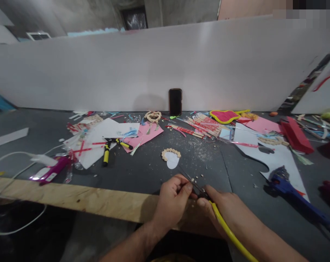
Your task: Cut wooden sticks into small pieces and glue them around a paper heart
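My right hand [225,207] grips a cutting tool with a thick yellow handle [222,220], its dark metal end pointing at my left fingers. My left hand [174,198] is closed in a pinch at that end; what lies between finger and thumb is too small and hidden to make out. A thin dark rod-like line [185,173] runs up from the fingertips; I cannot tell whether it belongs to the tool. Just beyond lies a white paper heart [172,161], its upper edge bordered by pale wooden bits [170,150]. Loose pale bits [201,175] lie near my fingers.
A phone [175,102] leans on the white partition. Left are black-and-yellow pliers [106,154], a purple glue gun [54,171] with a white cable, and papers. Right are red-wrapped sticks [205,123], a cut white sheet [285,160] and a blue glue gun [298,196].
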`<state>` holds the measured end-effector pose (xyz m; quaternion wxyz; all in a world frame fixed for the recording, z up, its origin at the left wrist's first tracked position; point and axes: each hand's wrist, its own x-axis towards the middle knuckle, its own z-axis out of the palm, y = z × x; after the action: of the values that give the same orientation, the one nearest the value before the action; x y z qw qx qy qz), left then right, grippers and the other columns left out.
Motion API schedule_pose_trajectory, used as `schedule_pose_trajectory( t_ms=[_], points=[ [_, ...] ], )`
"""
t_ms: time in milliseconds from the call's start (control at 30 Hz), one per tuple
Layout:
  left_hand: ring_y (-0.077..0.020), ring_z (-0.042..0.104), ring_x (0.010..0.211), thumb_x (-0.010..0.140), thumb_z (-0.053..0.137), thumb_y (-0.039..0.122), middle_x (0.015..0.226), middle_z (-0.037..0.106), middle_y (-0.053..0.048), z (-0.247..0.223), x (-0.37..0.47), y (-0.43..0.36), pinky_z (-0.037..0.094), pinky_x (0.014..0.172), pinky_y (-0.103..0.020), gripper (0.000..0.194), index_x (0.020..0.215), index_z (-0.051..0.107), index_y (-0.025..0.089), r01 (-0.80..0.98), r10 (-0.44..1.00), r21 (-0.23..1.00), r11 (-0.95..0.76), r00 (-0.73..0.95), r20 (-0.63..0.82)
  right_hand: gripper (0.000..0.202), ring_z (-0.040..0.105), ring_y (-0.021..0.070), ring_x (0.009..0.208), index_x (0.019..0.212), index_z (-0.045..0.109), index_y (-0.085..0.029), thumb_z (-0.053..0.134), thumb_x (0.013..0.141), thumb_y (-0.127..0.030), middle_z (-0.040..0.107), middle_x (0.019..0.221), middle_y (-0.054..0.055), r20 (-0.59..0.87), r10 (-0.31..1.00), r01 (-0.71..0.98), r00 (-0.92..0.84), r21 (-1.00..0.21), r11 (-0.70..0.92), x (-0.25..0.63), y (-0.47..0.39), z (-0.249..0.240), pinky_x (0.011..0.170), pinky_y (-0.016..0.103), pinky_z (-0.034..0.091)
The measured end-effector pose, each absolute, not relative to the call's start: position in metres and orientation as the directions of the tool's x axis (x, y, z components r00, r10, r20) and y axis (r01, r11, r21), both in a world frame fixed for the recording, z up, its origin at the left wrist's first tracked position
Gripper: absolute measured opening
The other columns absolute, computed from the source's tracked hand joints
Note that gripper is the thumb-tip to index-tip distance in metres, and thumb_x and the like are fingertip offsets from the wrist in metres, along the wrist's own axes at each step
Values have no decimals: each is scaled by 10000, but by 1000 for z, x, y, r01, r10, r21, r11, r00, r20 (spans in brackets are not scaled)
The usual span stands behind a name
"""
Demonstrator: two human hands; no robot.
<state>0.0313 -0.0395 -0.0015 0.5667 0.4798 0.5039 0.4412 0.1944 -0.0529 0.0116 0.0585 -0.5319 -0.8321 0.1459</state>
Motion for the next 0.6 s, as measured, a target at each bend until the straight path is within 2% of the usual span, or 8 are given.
schedule_pose_trajectory(
  t_ms=[133, 233, 300, 367, 467, 533, 600],
  points=[
    [-145, 614, 668, 776, 606, 255, 707, 654, -38, 1, 30, -40, 461, 619, -221, 122, 757, 601, 135, -36, 984, 991, 128, 126, -122, 300, 637, 191, 560, 861, 518, -201, 315, 921, -413, 665, 670, 50, -50, 909, 865, -413, -333, 375, 194, -54, 13, 461, 241, 354],
    [-90, 527, 515, 775, 610, 288, 627, 641, -28, 4, 27, -40, 390, 492, -181, 168, 721, 600, 129, -82, 974, 983, 162, 176, -145, 274, 647, 212, 663, 919, 531, -189, 381, 894, -418, 666, 791, 82, 3, 915, 869, -404, -311, 385, 195, -58, 15, 532, 277, 432],
    [-40, 381, 383, 760, 622, 303, 558, 626, -14, 5, 24, -39, 268, 389, -160, 186, 714, 580, 128, -165, 948, 955, 247, 246, -203, 350, 640, 241, 785, 1008, 530, -178, 471, 842, -481, 652, 896, 110, 65, 904, 859, -423, -289, 423, 197, -61, 16, 607, 318, 476],
    [-12, 251, 316, 726, 647, 308, 516, 618, -6, 4, 19, -39, 154, 343, -162, 200, 716, 556, 130, -251, 889, 890, 381, 366, -277, 522, 614, 262, 874, 1089, 512, -167, 549, 764, -573, 632, 960, 126, 130, 879, 835, -458, -275, 476, 199, -63, 16, 679, 359, 497],
    [0, 191, 288, 677, 680, 290, 497, 618, -15, 2, 11, -37, 76, 330, -173, 219, 725, 544, 125, -281, 763, 788, 548, 553, -334, 663, 593, 271, 893, 1145, 490, -153, 599, 694, -626, 620, 972, 132, 202, 839, 807, -506, -231, 543, 200, -65, 12, 713, 385, 502],
    [0, 192, 290, 675, 672, 266, 493, 616, -20, 1, 9, -36, 71, 329, -173, 200, 723, 544, 121, -253, 727, 776, 577, 592, -348, 614, 590, 275, 902, 1157, 479, -137, 608, 728, -557, 621, 970, 137, 226, 826, 807, -516, -195, 558, 199, -66, 7, 717, 382, 500],
    [-6, 210, 296, 692, 643, 249, 484, 604, -12, 1, 12, -34, 97, 329, -166, 160, 712, 544, 124, -216, 765, 818, 534, 535, -359, 421, 604, 262, 872, 1118, 488, -135, 565, 806, -407, 635, 938, 125, 216, 835, 821, -507, -174, 544, 197, -65, 1, 696, 363, 497]
  ],
)
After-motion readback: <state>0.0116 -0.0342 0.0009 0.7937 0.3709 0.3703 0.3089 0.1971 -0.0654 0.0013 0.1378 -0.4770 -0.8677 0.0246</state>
